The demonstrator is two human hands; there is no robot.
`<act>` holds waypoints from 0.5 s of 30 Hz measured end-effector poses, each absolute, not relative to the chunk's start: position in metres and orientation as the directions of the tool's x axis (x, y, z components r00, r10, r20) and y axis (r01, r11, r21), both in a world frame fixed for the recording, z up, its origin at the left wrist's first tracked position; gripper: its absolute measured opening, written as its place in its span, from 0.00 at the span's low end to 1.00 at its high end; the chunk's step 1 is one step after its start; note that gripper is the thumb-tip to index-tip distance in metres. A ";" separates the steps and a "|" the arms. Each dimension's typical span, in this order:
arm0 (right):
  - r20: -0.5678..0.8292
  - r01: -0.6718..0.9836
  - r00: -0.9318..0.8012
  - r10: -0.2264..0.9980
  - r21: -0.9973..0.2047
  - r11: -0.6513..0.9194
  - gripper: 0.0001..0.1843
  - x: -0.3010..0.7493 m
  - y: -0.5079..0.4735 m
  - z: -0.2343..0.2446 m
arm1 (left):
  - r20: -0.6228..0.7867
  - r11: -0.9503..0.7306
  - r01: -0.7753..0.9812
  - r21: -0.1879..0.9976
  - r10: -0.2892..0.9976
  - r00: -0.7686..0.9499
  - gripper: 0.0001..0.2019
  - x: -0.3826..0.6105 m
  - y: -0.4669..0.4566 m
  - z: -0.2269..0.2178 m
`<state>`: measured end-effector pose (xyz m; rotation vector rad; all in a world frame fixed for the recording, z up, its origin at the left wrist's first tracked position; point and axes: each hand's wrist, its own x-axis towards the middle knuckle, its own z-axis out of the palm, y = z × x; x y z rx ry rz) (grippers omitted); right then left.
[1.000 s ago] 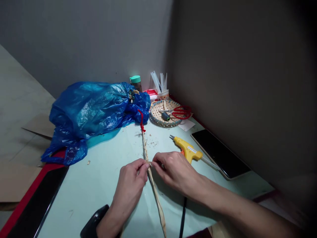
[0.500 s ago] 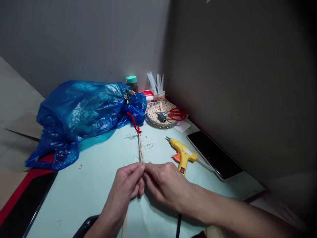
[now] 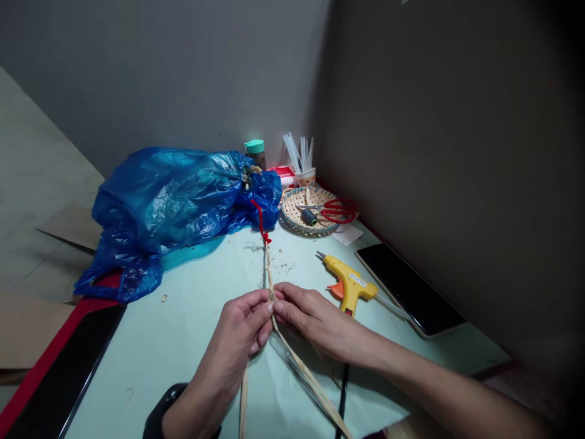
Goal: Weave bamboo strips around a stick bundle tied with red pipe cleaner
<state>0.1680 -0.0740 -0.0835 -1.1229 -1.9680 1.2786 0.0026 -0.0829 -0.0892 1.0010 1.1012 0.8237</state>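
My left hand (image 3: 240, 338) and my right hand (image 3: 315, 320) meet at the middle of the table, both pinching a tan braided strip (image 3: 268, 274). The braid runs away from me to a red cord (image 3: 261, 222) tied near the blue bag. Below my fingers, loose flat strands (image 3: 306, 378) spread apart toward me, one under my left hand and others under my right wrist. A yellow glue gun (image 3: 351, 284) lies just right of my right hand.
A crumpled blue plastic bag (image 3: 173, 201) fills the back left. At the back stand a woven tray (image 3: 292, 216) with red scissors (image 3: 338, 210), a cup of glue sticks (image 3: 304, 161) and a green-capped jar (image 3: 255, 152). A dark phone (image 3: 409, 289) lies by the right wall.
My hands came together on the braid and shifted slightly along it. The loose strands below my fingers now fan apart into separate strips.
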 end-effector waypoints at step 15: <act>-0.081 0.272 -0.439 0.895 -0.961 0.047 0.13 0.165 -0.069 -0.099 | -0.250 0.190 0.245 0.951 0.937 0.244 0.07 0.004 -0.085 -0.090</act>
